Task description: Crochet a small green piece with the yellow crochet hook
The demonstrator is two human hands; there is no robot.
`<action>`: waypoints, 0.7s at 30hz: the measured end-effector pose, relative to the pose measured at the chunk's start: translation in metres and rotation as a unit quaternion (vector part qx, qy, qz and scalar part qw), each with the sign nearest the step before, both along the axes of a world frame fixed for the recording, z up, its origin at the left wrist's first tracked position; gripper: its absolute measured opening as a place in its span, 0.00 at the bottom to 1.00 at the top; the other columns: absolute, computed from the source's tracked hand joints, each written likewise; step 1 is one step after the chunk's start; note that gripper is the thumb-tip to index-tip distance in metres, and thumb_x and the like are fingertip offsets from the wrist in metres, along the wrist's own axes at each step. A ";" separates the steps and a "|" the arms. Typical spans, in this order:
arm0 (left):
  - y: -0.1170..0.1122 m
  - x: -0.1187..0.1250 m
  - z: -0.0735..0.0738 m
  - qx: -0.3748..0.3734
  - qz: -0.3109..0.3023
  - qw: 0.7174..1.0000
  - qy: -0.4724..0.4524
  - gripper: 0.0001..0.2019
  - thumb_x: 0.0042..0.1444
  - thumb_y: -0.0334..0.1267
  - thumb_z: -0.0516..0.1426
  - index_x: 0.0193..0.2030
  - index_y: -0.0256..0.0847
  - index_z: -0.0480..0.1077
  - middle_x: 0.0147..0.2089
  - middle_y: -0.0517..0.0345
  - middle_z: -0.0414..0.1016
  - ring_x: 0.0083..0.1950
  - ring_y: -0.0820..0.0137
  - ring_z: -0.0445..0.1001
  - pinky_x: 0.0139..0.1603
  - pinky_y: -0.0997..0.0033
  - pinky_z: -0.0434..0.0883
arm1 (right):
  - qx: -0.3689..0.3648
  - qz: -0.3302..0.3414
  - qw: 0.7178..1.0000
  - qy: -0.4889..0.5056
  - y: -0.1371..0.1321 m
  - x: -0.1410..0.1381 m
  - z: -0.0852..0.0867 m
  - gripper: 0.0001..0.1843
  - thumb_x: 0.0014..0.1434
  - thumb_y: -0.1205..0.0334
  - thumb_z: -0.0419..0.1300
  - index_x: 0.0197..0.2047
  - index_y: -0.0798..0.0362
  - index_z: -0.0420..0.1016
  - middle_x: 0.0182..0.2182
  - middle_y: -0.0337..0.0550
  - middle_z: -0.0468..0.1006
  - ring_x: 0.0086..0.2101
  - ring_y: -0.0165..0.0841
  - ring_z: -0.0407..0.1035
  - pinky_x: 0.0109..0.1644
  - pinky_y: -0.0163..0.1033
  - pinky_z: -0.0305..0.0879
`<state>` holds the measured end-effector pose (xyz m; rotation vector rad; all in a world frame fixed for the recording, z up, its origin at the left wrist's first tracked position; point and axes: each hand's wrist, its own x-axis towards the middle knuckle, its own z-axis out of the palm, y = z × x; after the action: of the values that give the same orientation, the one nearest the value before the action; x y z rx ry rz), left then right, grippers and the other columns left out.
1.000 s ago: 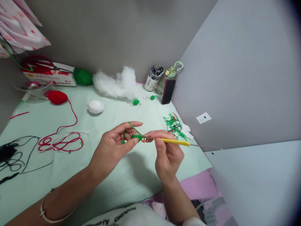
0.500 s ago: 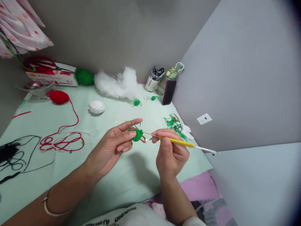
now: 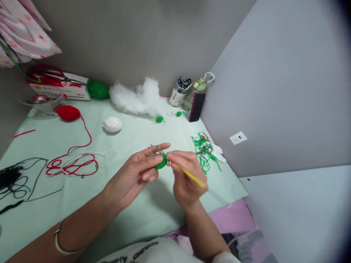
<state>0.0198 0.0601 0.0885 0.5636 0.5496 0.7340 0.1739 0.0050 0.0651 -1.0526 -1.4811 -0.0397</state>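
My left hand (image 3: 131, 175) pinches a small round green crochet piece (image 3: 161, 161) between thumb and fingers, with green yarn looped over the index finger. My right hand (image 3: 184, 179) grips a yellow-handled crochet hook (image 3: 192, 177) close to the piece. The hook's handle now slants down and to the right, and its tip is hidden at the green piece. Both hands hover above the pale green cloth (image 3: 82, 204).
Red yarn ball (image 3: 68, 113) with a tangled red strand (image 3: 71, 166), white ball (image 3: 112, 124), green ball (image 3: 98, 89), white stuffing (image 3: 135, 96), black yarn (image 3: 13, 182), a scrap pile (image 3: 204, 149), a phone (image 3: 196, 107), bottle (image 3: 196, 91) and cup (image 3: 178, 93) by the grey walls.
My right hand has moved left to meet the green piece, and the hook has swung from nearly level to slanting downward. The left hand has closed its fingers a little on the piece.
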 end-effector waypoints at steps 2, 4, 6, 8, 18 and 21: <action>0.002 -0.001 0.001 -0.003 0.016 1.000 -0.007 0.11 0.56 0.34 0.72 0.47 0.39 0.87 0.33 0.64 0.67 0.22 0.88 0.49 0.23 0.85 0.58 | -0.037 0.027 0.990 0.130 0.000 0.000 0.005 0.12 0.72 0.66 0.60 0.49 0.44 0.85 0.35 0.42 0.85 0.31 0.33 0.77 0.35 0.41 0.76; 0.001 -0.001 0.001 0.021 0.029 0.999 0.003 0.12 0.55 0.33 0.72 0.48 0.42 0.87 0.35 0.64 0.70 0.22 0.88 0.52 0.24 0.84 0.59 | -0.079 0.064 0.971 0.217 0.002 -0.001 0.009 0.10 0.73 0.61 0.61 0.45 0.46 0.85 0.34 0.41 0.84 0.29 0.32 0.75 0.32 0.40 0.74; -0.001 0.000 0.002 0.058 0.030 0.998 0.028 0.14 0.56 0.34 0.72 0.49 0.46 0.87 0.36 0.63 0.73 0.23 0.86 0.57 0.26 0.82 0.62 | -0.105 0.097 0.962 0.232 0.003 -0.003 0.010 0.08 0.71 0.59 0.63 0.43 0.46 0.86 0.36 0.42 0.85 0.33 0.33 0.77 0.35 0.41 0.74; -0.003 0.001 0.001 0.093 0.027 0.994 0.054 0.13 0.58 0.37 0.71 0.51 0.49 0.86 0.35 0.63 0.75 0.25 0.83 0.63 0.30 0.79 0.65 | -0.117 0.103 0.961 0.230 0.005 -0.005 0.008 0.07 0.70 0.59 0.64 0.43 0.45 0.86 0.38 0.42 0.87 0.36 0.34 0.78 0.38 0.41 0.75; -0.002 -0.005 0.001 0.147 0.039 0.981 0.118 0.13 0.59 0.40 0.69 0.51 0.51 0.87 0.40 0.59 0.75 0.34 0.73 0.66 0.36 0.73 0.66 | -0.150 0.146 0.915 0.344 0.006 0.001 0.012 0.11 0.73 0.55 0.61 0.41 0.49 0.81 0.33 0.41 0.86 0.28 0.30 0.77 0.34 0.37 0.74; -0.002 -0.008 0.000 0.169 0.046 0.976 0.128 0.12 0.61 0.38 0.67 0.51 0.53 0.87 0.39 0.59 0.76 0.36 0.71 0.67 0.38 0.73 0.67 | -0.161 0.136 0.921 0.328 0.004 0.001 0.013 0.12 0.73 0.54 0.60 0.41 0.50 0.80 0.33 0.42 0.86 0.29 0.31 0.77 0.35 0.38 0.75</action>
<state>0.0114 0.0577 0.0888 0.9630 0.6975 0.8551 0.1748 0.0093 0.0776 -0.9733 -1.0113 0.7126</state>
